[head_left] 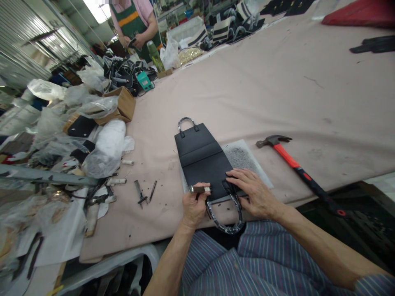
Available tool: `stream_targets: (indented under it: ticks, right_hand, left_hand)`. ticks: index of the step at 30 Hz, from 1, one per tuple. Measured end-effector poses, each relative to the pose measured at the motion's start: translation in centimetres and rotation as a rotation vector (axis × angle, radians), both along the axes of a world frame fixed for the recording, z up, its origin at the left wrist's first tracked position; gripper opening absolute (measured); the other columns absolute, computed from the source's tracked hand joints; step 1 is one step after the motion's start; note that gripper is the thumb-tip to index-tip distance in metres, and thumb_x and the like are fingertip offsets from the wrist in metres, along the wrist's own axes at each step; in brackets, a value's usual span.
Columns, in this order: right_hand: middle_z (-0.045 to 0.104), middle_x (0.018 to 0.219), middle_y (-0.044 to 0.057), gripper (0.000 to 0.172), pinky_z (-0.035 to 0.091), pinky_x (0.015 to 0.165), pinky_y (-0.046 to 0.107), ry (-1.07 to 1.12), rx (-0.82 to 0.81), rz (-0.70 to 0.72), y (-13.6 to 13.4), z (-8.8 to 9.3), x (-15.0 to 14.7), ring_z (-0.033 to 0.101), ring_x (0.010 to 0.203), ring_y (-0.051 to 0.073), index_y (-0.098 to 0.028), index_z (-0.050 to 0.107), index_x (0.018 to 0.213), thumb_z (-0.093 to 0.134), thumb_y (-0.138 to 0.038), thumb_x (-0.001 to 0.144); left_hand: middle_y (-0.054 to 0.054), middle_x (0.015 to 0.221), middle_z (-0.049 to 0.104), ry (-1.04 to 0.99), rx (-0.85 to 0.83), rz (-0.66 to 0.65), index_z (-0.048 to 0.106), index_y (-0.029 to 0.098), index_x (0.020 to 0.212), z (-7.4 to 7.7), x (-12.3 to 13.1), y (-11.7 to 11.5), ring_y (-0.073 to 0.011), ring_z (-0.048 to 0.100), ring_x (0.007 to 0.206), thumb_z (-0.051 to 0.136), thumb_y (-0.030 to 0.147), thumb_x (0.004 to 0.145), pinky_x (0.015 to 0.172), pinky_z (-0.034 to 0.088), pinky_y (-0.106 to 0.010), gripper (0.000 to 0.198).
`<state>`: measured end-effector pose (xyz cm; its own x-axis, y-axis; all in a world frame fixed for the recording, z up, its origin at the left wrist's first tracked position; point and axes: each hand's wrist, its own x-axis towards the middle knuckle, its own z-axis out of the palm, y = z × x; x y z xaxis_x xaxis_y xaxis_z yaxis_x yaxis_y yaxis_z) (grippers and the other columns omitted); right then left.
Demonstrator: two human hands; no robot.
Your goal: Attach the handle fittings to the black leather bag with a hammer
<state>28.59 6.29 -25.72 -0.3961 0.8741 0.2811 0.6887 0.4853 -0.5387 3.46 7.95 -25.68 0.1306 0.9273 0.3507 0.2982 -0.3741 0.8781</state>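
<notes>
A black leather bag panel (202, 154) lies flat in front of me, creased across its middle. One wrapped handle (186, 119) stands at its far end, and a second handle (226, 228) loops toward my body at the near end. My left hand (194, 210) is closed around a short metal punch (199, 189), over the panel's near left corner. The punch's working tip is hard to make out. My right hand (254, 191) lies with fingers stretched over the near right corner, touching the panel beside the handle's base. Beneath the panel is a speckled, worn board (243, 158).
A claw hammer (290, 158) with a red and black handle lies on the right. Small metal tools (140, 193) rest on the left. Plastic bags (108, 148) and a cardboard box (125, 105) crowd the left edge. Across the table stands a person in an apron (132, 24).
</notes>
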Motion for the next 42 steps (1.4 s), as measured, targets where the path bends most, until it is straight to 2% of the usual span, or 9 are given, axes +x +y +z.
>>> stream_targets:
  ticks: [8,16,24,31,34,36,39,41,42]
  right_hand:
    - [0.051,0.151,0.01,0.066,0.031,0.12,0.059,-0.001,0.002,-0.002,0.0,-0.1,0.0,0.042,0.142,0.033,-0.019,0.057,0.137,0.053,-0.014,0.071]
    - [0.053,0.149,0.011,0.065,0.029,0.121,0.06,0.024,-0.012,0.002,0.1,0.2,0.0,0.042,0.142,0.033,-0.018,0.058,0.135,0.053,-0.014,0.071]
    - [0.054,0.149,0.011,0.066,0.03,0.121,0.059,0.043,-0.007,-0.003,0.0,0.1,0.0,0.042,0.142,0.033,-0.018,0.059,0.135,0.053,-0.013,0.069]
    - [0.054,0.149,0.01,0.068,0.028,0.122,0.06,0.073,-0.025,0.008,0.1,-0.2,0.0,0.042,0.142,0.032,-0.021,0.059,0.136,0.053,-0.012,0.069]
    - [0.054,0.148,0.01,0.069,0.036,0.118,0.056,0.163,0.002,0.033,0.4,0.4,1.0,0.046,0.14,0.03,-0.022,0.055,0.139,0.05,-0.01,0.071]
    - [0.057,0.143,0.012,0.062,0.042,0.115,0.052,0.187,0.077,-0.082,0.4,1.1,2.8,0.051,0.135,0.03,-0.022,0.054,0.138,0.05,-0.011,0.077]
    - [0.059,0.134,0.021,0.045,0.043,0.109,0.056,-0.009,0.18,-0.447,0.0,1.3,7.3,0.055,0.126,0.04,-0.017,0.057,0.131,0.052,-0.018,0.086]
    - [0.059,0.126,0.027,0.039,0.048,0.094,0.061,-0.211,0.134,-0.632,-0.3,0.6,11.0,0.058,0.115,0.047,-0.015,0.061,0.122,0.056,-0.027,0.085]
    - [0.063,0.113,0.027,0.034,0.05,0.081,0.061,-0.267,0.074,-0.664,-0.4,0.1,12.7,0.062,0.102,0.048,-0.016,0.064,0.112,0.058,-0.034,0.084]
  left_hand:
    - [-0.006,0.103,0.08,0.03,0.032,-0.048,0.072,0.02,0.1,0.3,0.4,0.1,-0.019,0.076,0.096,0.067,0.016,0.091,0.09,0.061,-0.031,0.011]
    - [-0.005,0.099,0.079,0.059,-0.057,0.037,0.074,0.019,0.099,0.5,0.6,0.0,-0.0201,0.075,0.096,0.066,0.019,0.092,0.093,0.059,-0.035,0.011]
    - [-0.005,0.1,0.08,0.073,0.047,0.008,0.072,0.021,0.103,-0.1,0.6,-0.1,-0.0198,0.076,0.096,0.066,0.016,0.091,0.092,0.06,-0.034,0.015]
    - [-0.005,0.098,0.079,0.105,0.049,-0.019,0.072,0.02,0.1,0.1,0.7,0.1,-0.0189,0.075,0.094,0.064,0.014,0.09,0.091,0.06,-0.032,0.014]
    - [-0.005,0.097,0.078,0.118,0.046,-0.034,0.071,0.019,0.1,0.2,1.0,0.1,-0.0184,0.074,0.092,0.063,0.015,0.091,0.088,0.059,-0.03,0.014]
    - [-0.005,0.095,0.077,0.114,0.026,-0.033,0.071,0.019,0.101,0.2,1.2,0.1,-0.0172,0.073,0.086,0.062,0.015,0.091,0.081,0.059,-0.027,0.014]
    - [-0.004,0.089,0.075,0.103,-0.002,-0.023,0.07,0.019,0.101,0.1,1.5,0.0,-0.0153,0.07,0.076,0.061,0.014,0.09,0.073,0.057,-0.025,0.015]
    - [-0.003,0.086,0.073,0.095,-0.007,-0.02,0.069,0.019,0.1,0.0,1.7,-0.1,-0.015,0.069,0.074,0.06,0.013,0.09,0.072,0.056,-0.025,0.015]
    - [-0.003,0.085,0.073,0.088,-0.006,-0.019,0.069,0.019,0.1,-0.1,1.8,-0.1,-0.015,0.069,0.074,0.06,0.013,0.089,0.072,0.056,-0.025,0.015]
